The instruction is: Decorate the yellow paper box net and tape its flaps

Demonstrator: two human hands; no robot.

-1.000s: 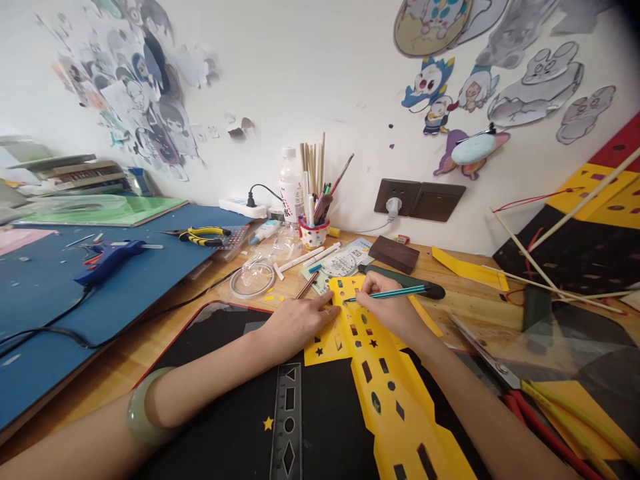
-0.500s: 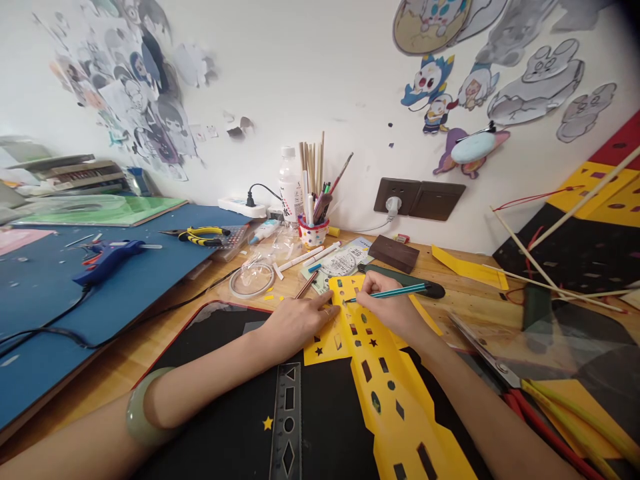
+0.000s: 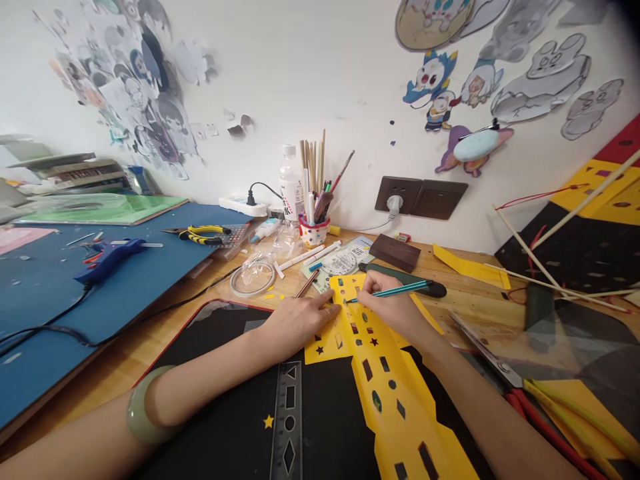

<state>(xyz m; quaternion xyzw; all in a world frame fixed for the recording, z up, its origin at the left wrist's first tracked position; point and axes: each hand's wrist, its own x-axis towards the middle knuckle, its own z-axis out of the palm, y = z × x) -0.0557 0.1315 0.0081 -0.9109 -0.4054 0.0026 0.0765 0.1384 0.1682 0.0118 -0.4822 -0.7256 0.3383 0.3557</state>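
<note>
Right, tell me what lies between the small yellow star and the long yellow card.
In the head view, a stencil ruler lies on the black mat between the yellow star and the long yellow card.

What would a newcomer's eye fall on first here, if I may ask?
Probably the yellow sheet pierced with shapes, lower middle, on the black mat. The left hand rests at its edge and the right hand holds a slim teal tool over it. Next might come the blue board at left and the cartoon cutouts on the wall, upper right.
</note>
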